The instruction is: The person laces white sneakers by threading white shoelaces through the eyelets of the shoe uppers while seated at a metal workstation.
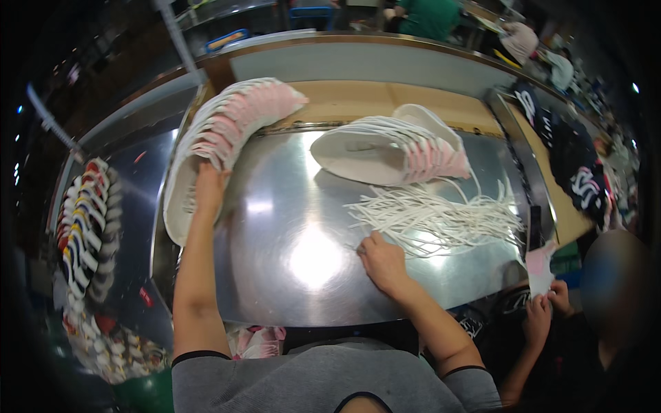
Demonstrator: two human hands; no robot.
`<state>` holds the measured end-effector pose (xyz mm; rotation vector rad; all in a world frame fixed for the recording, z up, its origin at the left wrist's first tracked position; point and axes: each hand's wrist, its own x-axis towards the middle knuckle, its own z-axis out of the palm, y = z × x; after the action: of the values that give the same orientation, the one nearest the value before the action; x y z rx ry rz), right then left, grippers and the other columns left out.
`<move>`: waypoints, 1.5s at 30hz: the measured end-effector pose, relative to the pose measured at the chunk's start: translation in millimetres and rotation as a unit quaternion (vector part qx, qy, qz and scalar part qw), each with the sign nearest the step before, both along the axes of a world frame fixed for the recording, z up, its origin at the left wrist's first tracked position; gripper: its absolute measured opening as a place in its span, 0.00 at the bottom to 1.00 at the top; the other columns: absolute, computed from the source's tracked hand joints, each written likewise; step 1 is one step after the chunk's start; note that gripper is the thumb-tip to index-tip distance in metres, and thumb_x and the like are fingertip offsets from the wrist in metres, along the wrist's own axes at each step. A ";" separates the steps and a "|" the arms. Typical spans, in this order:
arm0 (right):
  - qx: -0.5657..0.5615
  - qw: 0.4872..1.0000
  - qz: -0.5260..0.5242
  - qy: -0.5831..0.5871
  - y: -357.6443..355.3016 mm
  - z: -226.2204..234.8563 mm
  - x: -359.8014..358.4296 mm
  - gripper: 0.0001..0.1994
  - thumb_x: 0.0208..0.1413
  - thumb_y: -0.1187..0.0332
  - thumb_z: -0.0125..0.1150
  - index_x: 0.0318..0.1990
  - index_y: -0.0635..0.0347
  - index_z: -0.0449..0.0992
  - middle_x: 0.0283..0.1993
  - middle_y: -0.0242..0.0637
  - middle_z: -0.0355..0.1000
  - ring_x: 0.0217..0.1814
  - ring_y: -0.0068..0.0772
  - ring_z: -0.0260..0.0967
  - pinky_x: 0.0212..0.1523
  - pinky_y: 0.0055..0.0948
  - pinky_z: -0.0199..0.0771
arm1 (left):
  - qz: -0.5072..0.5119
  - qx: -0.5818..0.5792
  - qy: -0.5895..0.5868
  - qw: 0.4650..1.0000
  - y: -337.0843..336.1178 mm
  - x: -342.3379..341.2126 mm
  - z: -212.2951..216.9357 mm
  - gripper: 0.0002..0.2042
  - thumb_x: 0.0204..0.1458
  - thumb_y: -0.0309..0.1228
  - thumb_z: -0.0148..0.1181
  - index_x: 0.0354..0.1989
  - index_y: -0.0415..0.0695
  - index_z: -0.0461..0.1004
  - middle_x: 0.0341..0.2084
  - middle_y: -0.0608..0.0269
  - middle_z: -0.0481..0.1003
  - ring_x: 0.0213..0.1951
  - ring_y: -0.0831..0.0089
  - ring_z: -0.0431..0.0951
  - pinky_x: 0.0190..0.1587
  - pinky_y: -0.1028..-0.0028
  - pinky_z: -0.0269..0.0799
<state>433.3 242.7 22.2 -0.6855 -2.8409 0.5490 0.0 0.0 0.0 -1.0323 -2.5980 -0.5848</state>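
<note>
A long curved row of nested white-and-pink shoe uppers (237, 117) lies at the left of the metal table. My left hand (209, 189) reaches into the nearest upper, its fingers closed at the lacing edge; the fingertips are partly hidden. Right of centre sits a smaller nested pile of similar uppers (385, 148). In front of that pile a loose heap of white shoelaces (441, 217) spreads over the metal. My right hand (383, 261) rests just before the laces' near edge. Its fingers are curled in, and whatever they hold is too small to make out.
The shiny metal tabletop (289, 289) has a raised back wall (358, 65). Multicoloured shoe parts (86, 234) stand in a row on the far left. Dark shoe parts (564, 144) lie on the right. Beside me a co-worker's hands (540, 310) hold a white-and-pink piece (540, 272).
</note>
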 end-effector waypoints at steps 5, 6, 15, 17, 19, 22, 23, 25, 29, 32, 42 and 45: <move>-0.132 0.976 0.056 0.163 9.1 28.4 15.8 0.08 0.53 0.71 0.65 0.38 0.57 0.72 0.37 0.38 0.68 0.32 0.43 0.72 0.30 0.34 0.72 | 0.024 0.105 -0.006 0.994 52.1 50.9 28.7 0.24 0.51 0.31 0.66 0.54 0.34 0.67 0.50 0.39 0.68 0.48 0.42 0.72 0.49 0.54 0.69; -0.156 0.969 0.045 0.187 9.0 37.2 22.9 0.07 0.56 0.72 0.64 0.39 0.58 0.72 0.38 0.35 0.69 0.31 0.36 0.72 0.30 0.31 0.71 | 0.005 0.180 -0.054 0.982 61.3 101.1 34.5 0.24 0.52 0.30 0.65 0.54 0.34 0.67 0.50 0.40 0.68 0.48 0.44 0.72 0.48 0.55 0.69; -0.551 0.740 0.268 0.277 -43.6 132.3 27.3 0.10 0.61 0.74 0.60 0.49 0.61 0.73 0.37 0.28 0.69 0.42 0.19 0.65 0.44 0.23 0.68 | -0.157 0.189 0.026 0.969 225.2 135.2 41.5 0.18 0.52 0.29 0.63 0.51 0.41 0.72 0.45 0.49 0.73 0.43 0.49 0.75 0.42 0.59 0.70; -0.657 0.711 0.121 0.222 -36.2 120.7 59.4 0.11 0.60 0.74 0.61 0.49 0.61 0.75 0.42 0.31 0.72 0.38 0.17 0.66 0.33 0.15 0.65 | -0.052 0.116 -0.074 0.989 206.3 119.2 49.8 0.12 0.52 0.27 0.62 0.45 0.39 0.74 0.41 0.48 0.74 0.42 0.50 0.75 0.42 0.59 0.70; -0.673 0.704 0.000 0.227 -23.8 88.9 92.9 0.08 0.60 0.73 0.61 0.47 0.60 0.75 0.38 0.28 0.72 0.30 0.12 0.61 0.27 0.12 0.56 | -0.068 0.239 0.002 0.969 181.0 141.1 87.1 0.08 0.51 0.24 0.60 0.40 0.39 0.75 0.36 0.51 0.74 0.40 0.53 0.75 0.42 0.60 0.71; -0.725 0.637 -0.090 0.244 -22.6 44.6 137.8 0.06 0.60 0.70 0.62 0.42 0.58 0.74 0.35 0.24 0.71 0.25 0.09 0.54 0.25 0.13 0.51 | -0.181 0.328 0.077 0.924 115.4 211.8 158.5 0.11 0.45 0.22 0.61 0.38 0.41 0.76 0.34 0.56 0.73 0.37 0.56 0.74 0.41 0.62 0.71; -0.738 0.619 -0.112 0.244 -28.0 41.3 145.2 0.05 0.60 0.70 0.62 0.41 0.56 0.74 0.35 0.25 0.72 0.25 0.09 0.52 0.25 0.13 0.49 | -0.186 0.319 0.119 0.922 94.6 247.3 170.5 0.12 0.41 0.21 0.61 0.38 0.42 0.76 0.34 0.58 0.73 0.37 0.57 0.74 0.42 0.62 0.71; -0.753 0.608 -0.099 0.230 -36.2 47.8 144.0 0.05 0.60 0.71 0.61 0.41 0.59 0.74 0.36 0.28 0.72 0.27 0.12 0.60 0.28 0.13 0.58 | -0.280 0.192 0.136 0.931 70.6 317.0 169.4 0.16 0.36 0.21 0.60 0.38 0.43 0.77 0.36 0.59 0.74 0.37 0.57 0.74 0.43 0.61 0.70; -0.770 0.577 0.147 0.232 -60.6 104.4 146.1 0.03 0.58 0.77 0.62 0.37 0.65 0.75 0.40 0.39 0.74 0.34 0.25 0.73 0.37 0.23 0.73 | -0.255 -0.002 -0.015 0.967 91.9 387.8 71.7 0.21 0.39 0.24 0.62 0.47 0.44 0.75 0.43 0.59 0.73 0.47 0.57 0.69 0.51 0.61 0.63; -0.768 0.430 0.423 0.217 -68.7 122.3 136.1 0.04 0.57 0.77 0.62 0.38 0.65 0.74 0.35 0.37 0.74 0.33 0.25 0.73 0.33 0.24 0.71 | -0.248 0.030 -0.092 0.964 91.8 400.6 60.6 0.19 0.47 0.26 0.65 0.50 0.43 0.73 0.47 0.56 0.72 0.50 0.55 0.69 0.53 0.60 0.64; -0.732 0.635 -0.063 0.238 -58.6 34.7 22.3 0.09 0.63 0.67 0.58 0.44 0.63 0.73 0.33 0.30 0.74 0.20 0.09 0.50 0.20 0.12 0.47 | -0.147 -0.124 -0.097 0.977 9.2 286.1 103.8 0.12 0.57 0.36 0.59 0.41 0.39 0.76 0.36 0.55 0.76 0.38 0.56 0.76 0.41 0.61 0.70; -0.686 0.690 -0.093 0.211 -62.4 19.7 0.0 0.07 0.62 0.68 0.59 0.43 0.62 0.74 0.33 0.30 0.76 0.20 0.08 0.52 0.20 0.12 0.48 | -0.100 -0.194 -0.468 0.856 24.3 252.9 99.1 0.22 0.61 0.50 0.53 0.38 0.39 0.77 0.31 0.61 0.78 0.32 0.64 0.76 0.35 0.63 0.71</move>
<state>433.3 180.3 41.8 -0.7790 -1.4372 2.4014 252.9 24.3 99.1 -1.4104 -3.5998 -0.7717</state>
